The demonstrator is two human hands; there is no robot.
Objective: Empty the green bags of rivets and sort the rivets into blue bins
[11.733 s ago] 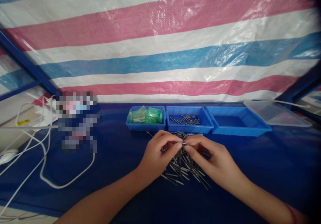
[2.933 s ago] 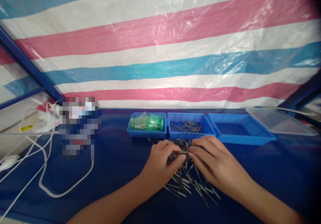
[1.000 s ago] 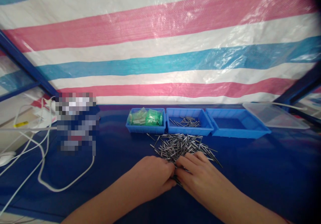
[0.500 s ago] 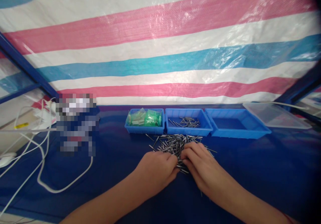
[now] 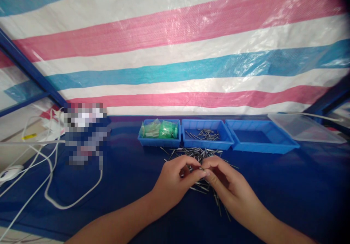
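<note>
Thumb and fingers of my left hand (image 5: 175, 174) are closed in a pinch over a loose pile of thin metal pins (image 5: 188, 151). Opposite it, my right hand (image 5: 228, 178) is pinched too, and the fingertips of both hands meet. A small bit of a thin metal pin (image 5: 202, 169) shows between them; most of it is hidden by the fingers. The pile spreads under and behind both hands on the dark blue tabletop (image 5: 131, 174), some pins silver, some darker. A few pins lie below my right hand.
Behind the pile stand three blue bins: the left bin (image 5: 158, 142) holds green and clear plastic packets, the middle bin (image 5: 207, 142) some pins, the right bin (image 5: 265, 148) nothing visible. A clear lid (image 5: 306, 129) lies at right. White cables (image 5: 68, 207) run along the left, near a blurred patch.
My hands have turned and their fingertips have come together in a pinch just above the pile. More pins show below my right hand. The view has shifted slightly.
</note>
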